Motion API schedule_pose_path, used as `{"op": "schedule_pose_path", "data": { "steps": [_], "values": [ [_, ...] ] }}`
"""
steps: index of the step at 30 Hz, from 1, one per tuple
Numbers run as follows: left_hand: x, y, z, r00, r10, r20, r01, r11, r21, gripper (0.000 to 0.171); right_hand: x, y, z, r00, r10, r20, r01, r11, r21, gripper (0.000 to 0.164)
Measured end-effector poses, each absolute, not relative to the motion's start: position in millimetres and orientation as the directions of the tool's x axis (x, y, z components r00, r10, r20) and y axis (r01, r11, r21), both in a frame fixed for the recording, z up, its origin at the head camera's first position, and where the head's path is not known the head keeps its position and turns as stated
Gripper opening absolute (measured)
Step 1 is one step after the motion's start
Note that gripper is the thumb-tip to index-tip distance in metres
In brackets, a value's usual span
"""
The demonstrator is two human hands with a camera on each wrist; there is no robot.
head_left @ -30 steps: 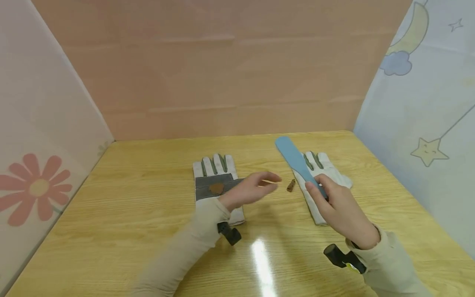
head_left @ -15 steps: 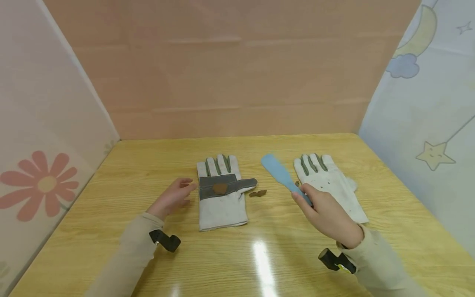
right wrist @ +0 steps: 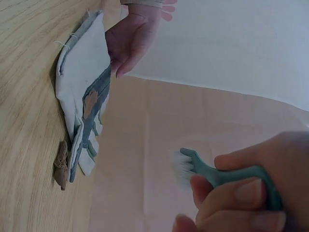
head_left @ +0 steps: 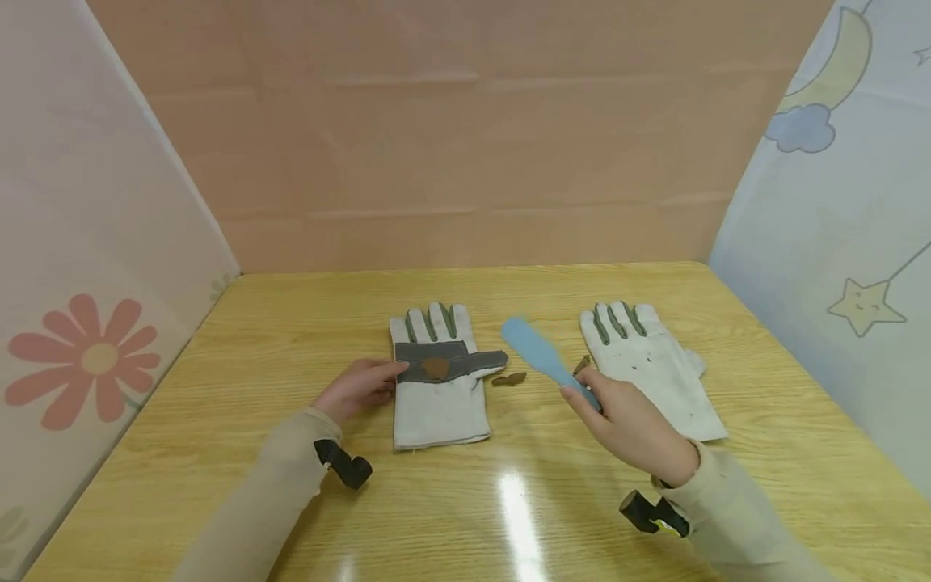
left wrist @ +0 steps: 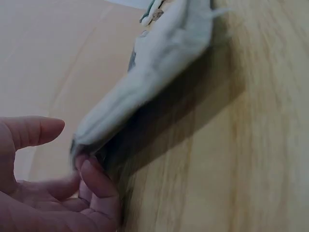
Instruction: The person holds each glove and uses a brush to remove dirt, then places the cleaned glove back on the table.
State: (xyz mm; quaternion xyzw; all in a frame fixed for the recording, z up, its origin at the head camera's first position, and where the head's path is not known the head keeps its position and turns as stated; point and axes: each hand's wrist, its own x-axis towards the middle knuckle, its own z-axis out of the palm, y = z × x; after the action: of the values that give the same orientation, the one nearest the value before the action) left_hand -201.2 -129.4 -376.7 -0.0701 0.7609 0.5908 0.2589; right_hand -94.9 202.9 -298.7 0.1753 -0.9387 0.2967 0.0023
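Note:
My left hand (head_left: 361, 386) is at the left edge of a white work glove (head_left: 436, 416) with a dark grey palm patch and a brown smear (head_left: 436, 369). In the left wrist view its curled fingers (left wrist: 99, 181) touch the glove's edge from below, and the thumb stands apart from it. My right hand (head_left: 625, 416) grips the handle of a light blue brush (head_left: 538, 349) above the table; pale bristles (right wrist: 182, 166) show in the right wrist view. A second white glove (head_left: 658, 372), with dark specks, lies beyond that hand.
Brown crumbly clumps (head_left: 508, 378) lie by the left glove's thumb. Another brown piece (head_left: 583, 364) is beside the right glove, partly behind my right hand. Decorated sheets (head_left: 87, 202) and a plain back panel (head_left: 465, 145) enclose the wooden table (head_left: 305, 315).
My left hand moved left from over the left glove, then came back right to its edge. My right hand carried the brush leftward and nearer, off the right glove. Brown clumps came into view.

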Motion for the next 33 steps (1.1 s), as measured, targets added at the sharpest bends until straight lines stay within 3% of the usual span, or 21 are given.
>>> {"op": "schedule_pose_path", "data": {
  "steps": [4, 18, 24, 33],
  "values": [
    [-207, -122, -380, -0.866, 0.197, -0.46, -0.385, 0.326, 0.863, 0.039, -96, 199, -298, -0.935, -0.338, 0.103, -0.338, 0.771, -0.539, 0.021],
    [-201, -110, -353, -0.895, 0.322, -0.307, -0.274, 0.145, 0.951, 0.048, -97, 194, -300, -0.926, -0.367, 0.086, -0.349, 0.75, -0.561, 0.019],
    [-192, -104, -329, -0.909, 0.362, -0.208, -0.205, 0.048, 0.978, 0.046, -100, 187, -301, -0.92, -0.362, 0.15, -0.38, 0.729, -0.569, 0.018],
    [-177, -85, -316, -0.923, 0.352, -0.156, -0.201, -0.096, 0.975, 0.047, -102, 168, -300, -0.864, -0.429, 0.262, -0.497, 0.647, -0.578, 0.015]
  ]
}}
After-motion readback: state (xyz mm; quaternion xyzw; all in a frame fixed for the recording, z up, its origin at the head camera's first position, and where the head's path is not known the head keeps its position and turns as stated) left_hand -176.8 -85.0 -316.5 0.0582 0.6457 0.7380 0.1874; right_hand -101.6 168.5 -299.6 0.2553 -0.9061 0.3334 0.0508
